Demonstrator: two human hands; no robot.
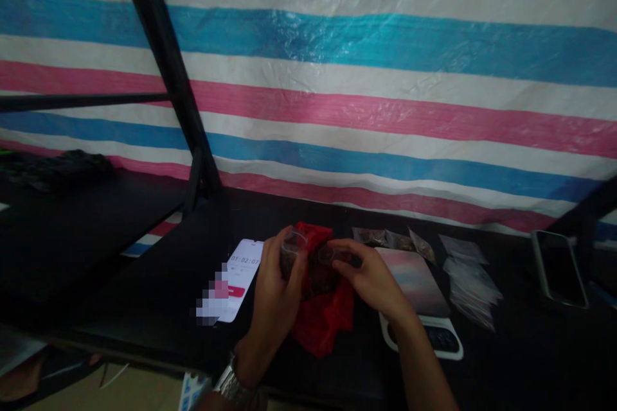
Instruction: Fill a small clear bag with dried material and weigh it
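My left hand (278, 292) holds a small clear plastic bag (290, 249) upright over a red plastic bag (322, 308) lying on the black table (144, 295). My right hand (367, 273) pinches a small dark handful (332, 255) just to the right of the clear bag's mouth, above the red bag. What the red bag contains is too dark to make out.
A phone showing a timer (241, 276) lies left of my hands. A small kitchen scale (419, 298) sits to the right, with filled small bags (393, 239) behind it, a stack of empty clear bags (470, 282), and a dark phone (559, 270) further right. Striped tarp behind.
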